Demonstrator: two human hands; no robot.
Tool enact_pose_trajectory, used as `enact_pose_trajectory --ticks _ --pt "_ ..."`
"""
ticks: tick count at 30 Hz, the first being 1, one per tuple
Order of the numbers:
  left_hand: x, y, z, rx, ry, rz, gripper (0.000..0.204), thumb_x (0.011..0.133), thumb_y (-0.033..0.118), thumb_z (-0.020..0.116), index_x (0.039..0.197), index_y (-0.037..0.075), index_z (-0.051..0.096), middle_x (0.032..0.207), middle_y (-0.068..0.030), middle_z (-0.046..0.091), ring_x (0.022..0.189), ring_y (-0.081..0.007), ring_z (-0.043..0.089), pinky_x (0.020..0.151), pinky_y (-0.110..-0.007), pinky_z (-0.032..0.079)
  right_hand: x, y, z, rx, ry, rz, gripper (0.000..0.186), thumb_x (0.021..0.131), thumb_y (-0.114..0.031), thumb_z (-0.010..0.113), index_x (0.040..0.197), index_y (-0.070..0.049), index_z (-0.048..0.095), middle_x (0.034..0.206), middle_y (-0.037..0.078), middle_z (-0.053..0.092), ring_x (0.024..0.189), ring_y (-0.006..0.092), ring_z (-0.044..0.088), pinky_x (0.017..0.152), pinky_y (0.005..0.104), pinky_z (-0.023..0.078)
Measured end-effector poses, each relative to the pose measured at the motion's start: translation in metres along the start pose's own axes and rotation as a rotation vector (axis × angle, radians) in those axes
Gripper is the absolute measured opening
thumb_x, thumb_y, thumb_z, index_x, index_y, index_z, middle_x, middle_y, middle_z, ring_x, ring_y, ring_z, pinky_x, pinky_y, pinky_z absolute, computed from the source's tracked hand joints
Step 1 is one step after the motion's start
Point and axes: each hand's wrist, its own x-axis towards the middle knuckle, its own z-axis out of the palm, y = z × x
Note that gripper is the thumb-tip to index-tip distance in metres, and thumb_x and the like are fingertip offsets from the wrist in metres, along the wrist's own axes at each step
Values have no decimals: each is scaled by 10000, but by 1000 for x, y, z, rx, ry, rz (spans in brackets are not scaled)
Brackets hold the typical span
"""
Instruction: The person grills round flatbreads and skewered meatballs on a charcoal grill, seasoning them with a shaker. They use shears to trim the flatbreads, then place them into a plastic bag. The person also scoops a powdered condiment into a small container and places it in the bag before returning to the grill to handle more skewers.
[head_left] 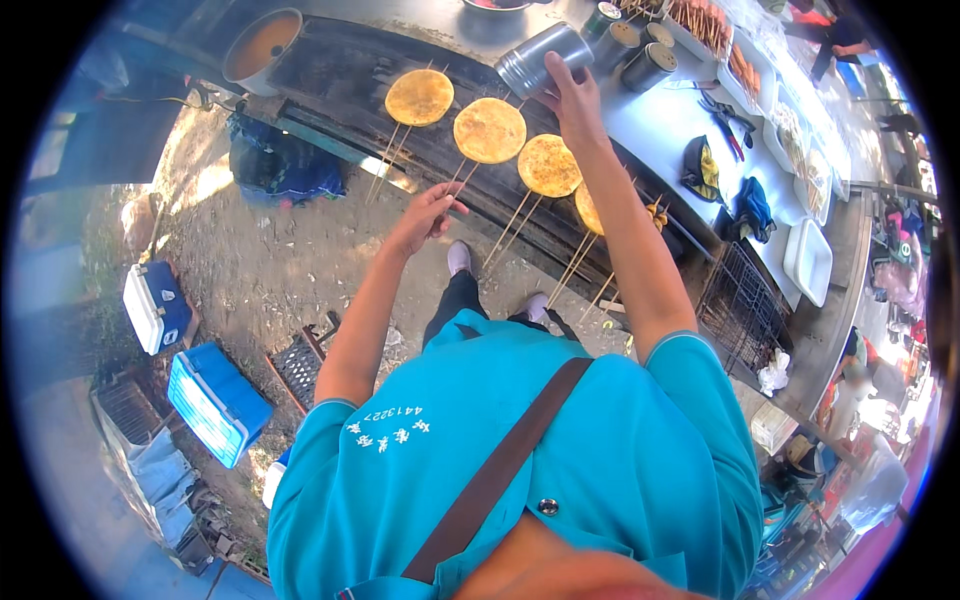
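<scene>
My right hand [575, 100] grips a silver metal shaker can [545, 62], tilted on its side above the far edge of the grill [330, 75]. Below it lies a row of round golden flatbreads, each on a pair of thin wooden skewers. My left hand [430, 215] is closed around the skewers of the second flatbread [490, 130]; the lower skewer ends are hidden by the hand. To its left is another flatbread [419, 97]. A third flatbread [549, 166] lies to its right, and my right forearm partly covers a fourth flatbread [588, 208].
Several shaker cans [650, 66] stand on the metal counter, near trays of skewered food [700, 25]. Tongs [728, 125] and a white tray [808, 262] lie farther right. A pot of orange liquid [263, 50] sits at the grill's left end. Coolers [218, 403] stand on the ground.
</scene>
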Motion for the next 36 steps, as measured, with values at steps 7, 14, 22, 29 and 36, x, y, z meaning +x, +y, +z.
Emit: enact_pose_trajectory --ticks 7,14,22,29,36 --pt "-14 -26 -7 -28 247 8 388 944 295 408 1278 99 435 1039 -93 606 767 -139 583 622 -264 470 -27 6 -15 84 -12 62 500 813 -373 655 1070 13 470 913 75 567 791 154 608 715 313 541" --pt "-42 -1 -13 796 698 603 399 840 100 546 1230 57 474 1052 -137 581 894 -254 583 752 -322 480 -24 12 13 120 -29 46 500 828 -391 633 1091 -2 464 950 76 579 793 139 606 679 277 523" --pt "-17 27 -49 1191 784 527 551 791 135 585 1293 59 370 1183 -153 506 1055 -332 504 826 -407 456 56 50 91 -2 -139 -23 580 733 -389 729 1056 23 479 940 74 568 790 136 596 649 273 535" --pt "-1 26 -51 1174 705 271 502 822 137 522 1297 77 370 1119 -166 543 897 -353 580 725 -437 480 63 55 84 -71 -136 -14 535 768 -362 701 1053 36 484 953 95 560 813 160 605 711 322 555" --pt "7 11 -76 1065 625 373 389 873 122 422 1259 71 433 886 -152 616 716 -351 584 606 -429 457 66 30 78 -34 -137 -41 537 766 -343 706 1077 28 473 973 101 545 869 170 595 751 334 558"
